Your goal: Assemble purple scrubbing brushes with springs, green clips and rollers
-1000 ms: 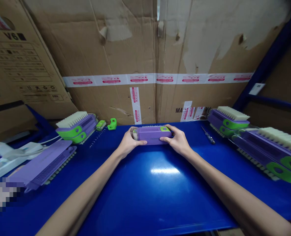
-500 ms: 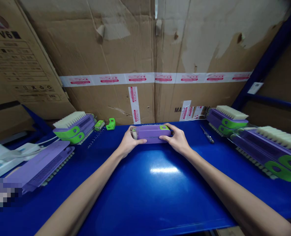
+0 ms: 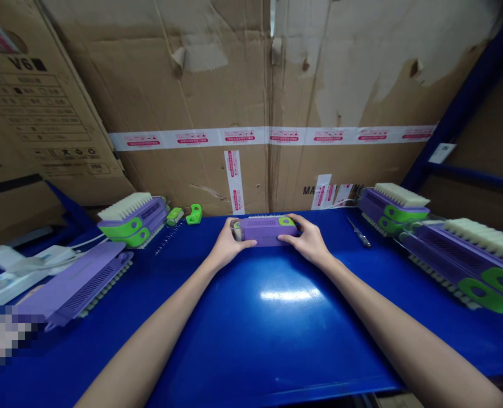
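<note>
A purple brush body with green end pieces lies crosswise on the blue table, near its far edge. My left hand grips its left end, fingers wrapped round it. My right hand grips its right end the same way. Pale bristles show along the far side of the brush body.
A stack of purple-and-green brushes and a purple cover lie at left, with loose green clips. More brushes and a long row lie at right. A small screwdriver rests nearby. Cardboard boxes stand behind.
Both hands keep hold of the purple brush body; it has tipped slightly, with only small shifts of the view.
</note>
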{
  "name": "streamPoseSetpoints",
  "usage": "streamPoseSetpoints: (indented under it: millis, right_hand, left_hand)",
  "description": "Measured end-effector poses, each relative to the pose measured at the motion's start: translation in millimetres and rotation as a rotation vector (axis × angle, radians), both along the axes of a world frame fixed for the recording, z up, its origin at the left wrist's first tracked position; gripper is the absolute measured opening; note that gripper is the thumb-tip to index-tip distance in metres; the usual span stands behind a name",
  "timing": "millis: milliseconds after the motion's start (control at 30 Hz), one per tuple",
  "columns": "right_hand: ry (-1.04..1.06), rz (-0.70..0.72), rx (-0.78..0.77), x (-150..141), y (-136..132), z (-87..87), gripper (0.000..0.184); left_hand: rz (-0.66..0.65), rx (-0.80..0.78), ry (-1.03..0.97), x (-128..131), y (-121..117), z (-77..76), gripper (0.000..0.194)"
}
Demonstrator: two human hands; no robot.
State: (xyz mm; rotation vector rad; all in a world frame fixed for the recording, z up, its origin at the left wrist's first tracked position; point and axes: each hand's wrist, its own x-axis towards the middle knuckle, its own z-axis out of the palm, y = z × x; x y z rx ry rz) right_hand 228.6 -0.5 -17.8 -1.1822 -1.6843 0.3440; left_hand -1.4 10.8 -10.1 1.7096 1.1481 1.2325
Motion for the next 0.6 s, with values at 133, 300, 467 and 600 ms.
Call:
streamPoseSetpoints:
  millis: [133,300,467,600]
  right_hand:
    - [-0.051,-0.022,0.056,0,0,-0.1,0.054]
    - [-0.150,-0.054,0.147,-2,-1,1.4,0.052]
    - [-0.237,-0.059,0.177,-2,-2,-0.2,0.046]
    - [-0.247,-0.034,0.165,-4,-5,1.5,0.042]
  left_hand:
    - [0.096,0.054,0.112,0,1,-4.5,0.069]
    - [0.181,0.150,0.234,0,-5,-1.2,0.070]
    - [0.190,0.325,0.375,1,-10,2.1,0.062]
    - [0.275,0.335,0.517,0,-12,3.2,0.048]
